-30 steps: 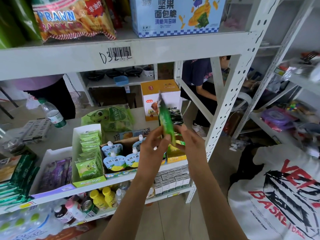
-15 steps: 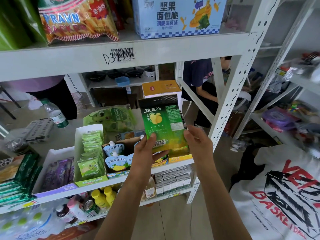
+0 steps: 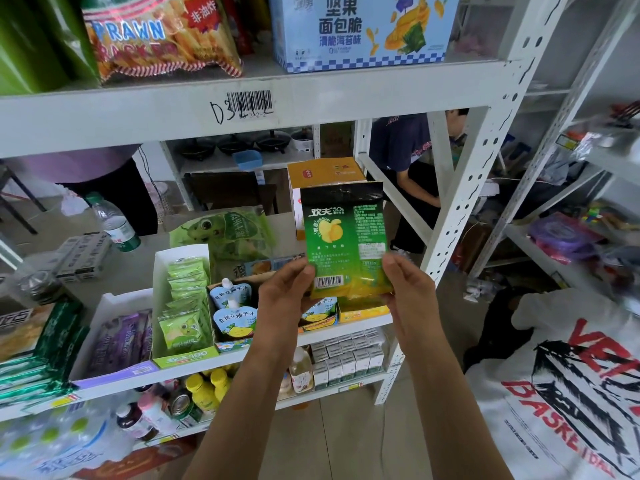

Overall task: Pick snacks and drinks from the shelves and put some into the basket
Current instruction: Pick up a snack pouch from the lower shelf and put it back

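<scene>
Green pouch (image 3: 346, 244): held upright in front of the middle shelf (image 3: 353, 327), printed back facing the camera; a second ago it was edge-on, half a second ago already flat-on and lower in view.
Left hand (image 3: 284, 299): pinches the pouch's lower left edge beside its barcode, thumb on the front.
Right hand (image 3: 408, 289): grips the lower right corner, fingers curled behind.
Pouch print: yellow fruit picture, "50%", small text too fine to read.
Carton behind the hands (image 3: 232, 327): spouted white-and-blue juice pouches with a lemon picture.
White tray to its left (image 3: 180, 251): a row of small light-green packets, front marked "100".
Purple-fronted tray (image 3: 114, 372): purple sachets.
Top shelf: bag reading "PRAWN" (image 3: 156, 32); blue box with Chinese characters (image 3: 360, 29).
Shelf beam (image 3: 277, 109): handwritten "D3" and a barcode sticker.
White bag at right (image 3: 568, 393): red "BASKE" lettering.
</scene>
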